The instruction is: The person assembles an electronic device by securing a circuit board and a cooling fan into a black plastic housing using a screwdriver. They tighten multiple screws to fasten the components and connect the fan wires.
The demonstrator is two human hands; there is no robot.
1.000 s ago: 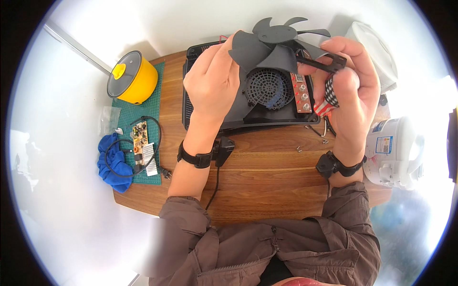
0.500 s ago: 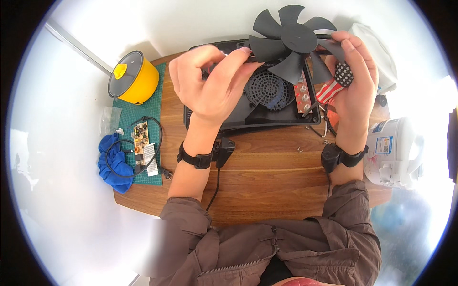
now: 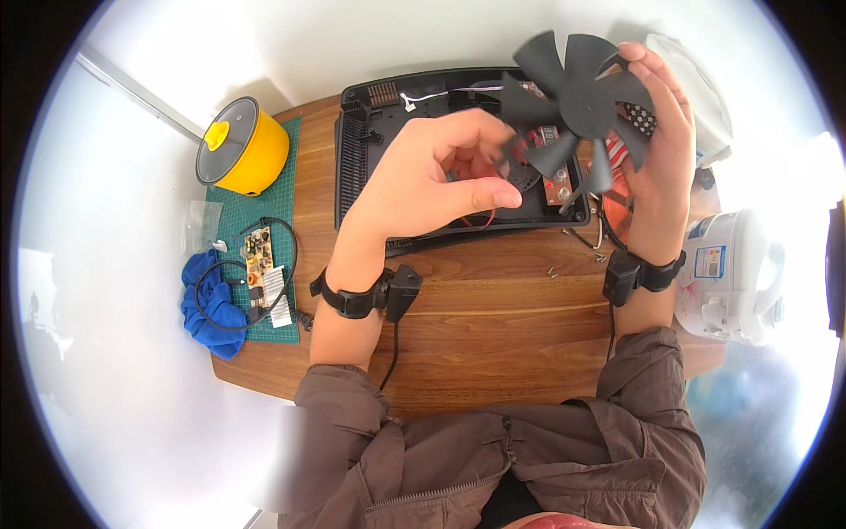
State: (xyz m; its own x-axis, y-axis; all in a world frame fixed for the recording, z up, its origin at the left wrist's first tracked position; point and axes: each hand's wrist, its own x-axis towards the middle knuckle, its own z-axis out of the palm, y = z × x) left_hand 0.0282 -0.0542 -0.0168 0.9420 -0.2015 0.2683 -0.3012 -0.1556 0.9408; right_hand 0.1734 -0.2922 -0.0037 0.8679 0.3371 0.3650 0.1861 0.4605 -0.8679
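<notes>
The black fan wheel [image 3: 589, 108] has tipped and dipped in the right hand [image 3: 661, 145], which grips its near edge, and now seems borne by that side alone. The left hand [image 3: 441, 176] has come lower, its fingers half curled just beside the blades; whether they hold anything I cannot tell.

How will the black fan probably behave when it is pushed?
The fan is probably light, as its blades look thin. They seem fairly stiff, sticking out without drooping. A push may turn it, given its round hub.
</notes>
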